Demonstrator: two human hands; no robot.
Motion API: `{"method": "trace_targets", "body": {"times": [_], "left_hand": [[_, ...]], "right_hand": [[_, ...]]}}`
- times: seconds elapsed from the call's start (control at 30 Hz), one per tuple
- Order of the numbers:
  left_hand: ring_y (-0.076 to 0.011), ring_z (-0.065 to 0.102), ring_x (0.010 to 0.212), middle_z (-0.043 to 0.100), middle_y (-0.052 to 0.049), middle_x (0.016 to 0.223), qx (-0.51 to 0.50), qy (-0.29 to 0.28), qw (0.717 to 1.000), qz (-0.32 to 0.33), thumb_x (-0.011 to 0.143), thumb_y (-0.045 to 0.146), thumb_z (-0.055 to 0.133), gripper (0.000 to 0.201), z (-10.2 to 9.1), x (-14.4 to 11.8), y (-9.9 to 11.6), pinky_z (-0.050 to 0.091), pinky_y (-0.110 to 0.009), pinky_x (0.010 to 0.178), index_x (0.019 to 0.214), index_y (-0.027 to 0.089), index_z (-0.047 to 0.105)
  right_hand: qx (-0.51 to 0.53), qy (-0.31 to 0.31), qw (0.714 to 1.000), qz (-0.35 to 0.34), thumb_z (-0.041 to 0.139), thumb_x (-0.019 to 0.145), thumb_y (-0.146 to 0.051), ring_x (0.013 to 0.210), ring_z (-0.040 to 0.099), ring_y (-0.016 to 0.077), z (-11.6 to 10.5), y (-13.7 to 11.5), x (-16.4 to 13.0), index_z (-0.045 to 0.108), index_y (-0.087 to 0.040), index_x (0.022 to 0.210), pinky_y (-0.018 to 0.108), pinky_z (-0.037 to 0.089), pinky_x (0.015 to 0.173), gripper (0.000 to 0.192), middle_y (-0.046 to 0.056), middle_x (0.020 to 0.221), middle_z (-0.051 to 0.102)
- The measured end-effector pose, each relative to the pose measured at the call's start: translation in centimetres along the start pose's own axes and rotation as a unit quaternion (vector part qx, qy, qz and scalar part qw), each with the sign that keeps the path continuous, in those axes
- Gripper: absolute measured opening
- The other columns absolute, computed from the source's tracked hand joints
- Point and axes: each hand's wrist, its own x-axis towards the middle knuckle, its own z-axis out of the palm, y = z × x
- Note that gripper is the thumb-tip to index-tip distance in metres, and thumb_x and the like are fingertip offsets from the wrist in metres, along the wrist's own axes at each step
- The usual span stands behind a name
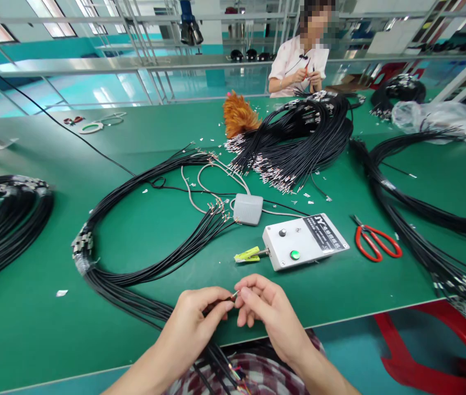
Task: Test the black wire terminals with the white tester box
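Note:
Near the table's front edge, my left hand [204,310] is closed around the end of a black cable [215,303], whose pale stripped tip pokes out between the fingers. My right hand [263,307] pinches at that tip with thumb and forefinger, its other fingers curled. From under my left hand, a looped bundle of black cables [142,296] runs left across the table, and several stripped ends hang down over my lap. Just beyond my hands stands a white control box [294,247] with a knob, a green button and a yellow-green clip [247,255] on its shaft.
Red-handled cutters [376,241] lie right of the box, a grey pedal [248,209] behind it. Cable bundles [323,137] pile at the back, with others left [11,230] and right [418,214]. A person [301,60] works opposite. A red stool [438,345] stands below.

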Motion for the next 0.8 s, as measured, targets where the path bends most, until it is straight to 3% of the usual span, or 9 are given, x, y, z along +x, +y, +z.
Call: {"method": "trace_targets", "body": {"times": [0.13,0.33,0.47,0.8], "left_hand": [[-0.0147,0.066,0.061,0.074,0.001,0.070,0.010,0.027,0.999,0.027,0.092,0.024,0.055,0.022,0.3,0.0,-0.1,0.049,-0.022,0.061,0.077,0.024,0.071],[-0.0153,0.066,0.057,0.074,0.001,0.069,-0.007,0.094,0.995,0.028,0.091,0.025,0.057,0.020,0.6,0.0,0.2,0.051,-0.022,0.057,0.078,0.024,0.072],[-0.0132,0.063,0.052,0.073,0.003,0.065,-0.008,0.104,0.994,0.027,0.090,0.025,0.058,0.018,0.8,-0.1,0.1,0.049,-0.020,0.052,0.080,0.024,0.073],[-0.0135,0.067,0.059,0.073,0.002,0.068,-0.006,0.109,0.994,0.032,0.090,0.023,0.058,0.019,0.9,-0.3,0.1,0.050,-0.020,0.059,0.075,0.023,0.070]], "right_hand": [[0.051,0.004,0.998,0.039,0.080,0.071,-0.050,0.043,0.053,0.0049,0.7,0.1,0.4,0.061,-0.016,0.079,0.016,0.029,0.043,0.040,-0.005,0.061,0.060],[0.026,0.018,0.999,0.000,0.081,0.070,-0.047,0.041,0.050,0.0048,0.6,1.2,-0.1,0.061,-0.017,0.080,0.017,0.028,0.042,0.038,-0.005,0.061,0.058],[0.062,0.035,0.997,0.015,0.079,0.072,-0.050,0.044,0.052,0.0055,0.2,1.1,-0.3,0.063,-0.017,0.083,0.017,0.029,0.043,0.038,-0.003,0.066,0.062],[0.088,0.016,0.996,0.022,0.079,0.072,-0.049,0.046,0.052,0.0051,1.1,1.0,0.0,0.063,-0.016,0.076,0.018,0.029,0.045,0.037,-0.001,0.066,0.063]]}}
